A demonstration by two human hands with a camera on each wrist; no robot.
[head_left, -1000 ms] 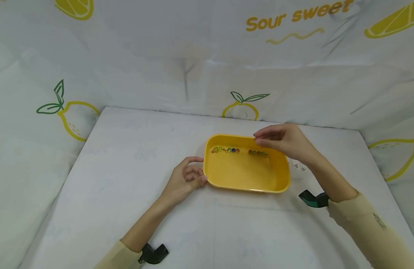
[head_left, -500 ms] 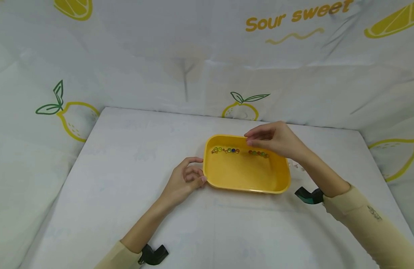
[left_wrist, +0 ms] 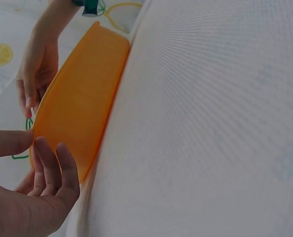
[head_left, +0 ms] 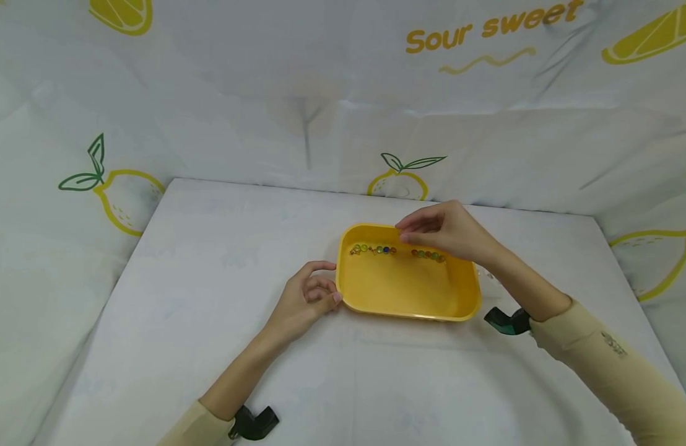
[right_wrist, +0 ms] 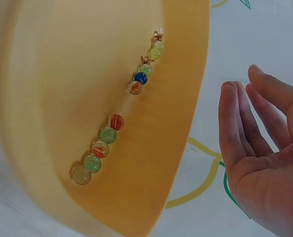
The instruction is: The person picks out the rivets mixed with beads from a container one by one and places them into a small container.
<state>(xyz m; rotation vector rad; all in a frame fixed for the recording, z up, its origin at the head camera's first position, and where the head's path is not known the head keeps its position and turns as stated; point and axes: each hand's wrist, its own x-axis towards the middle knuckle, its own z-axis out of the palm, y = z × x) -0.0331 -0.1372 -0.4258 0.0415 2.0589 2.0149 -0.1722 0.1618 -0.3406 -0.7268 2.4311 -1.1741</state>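
My left hand [head_left: 306, 296] rests loosely curled against the yellow tray [head_left: 376, 291]; my right hand [head_left: 446, 234] hovers released above the marbles [head_left: 429, 254]. A clumsy dip could scatter them.

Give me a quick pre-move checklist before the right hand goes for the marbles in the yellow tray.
1. Left hand steadies the yellow tray: ok, fingers touch its left rim.
2. Right hand is free: ok, fingers relaxed, nothing in it in the wrist view.
3. Right hand over the tray: ok, above the far rim.
4. Marbles settled: ok, two short rows along the far wall.
5. Tray flat on the table: ok.
6. Small bits right of the tray: cannot tell what they are.
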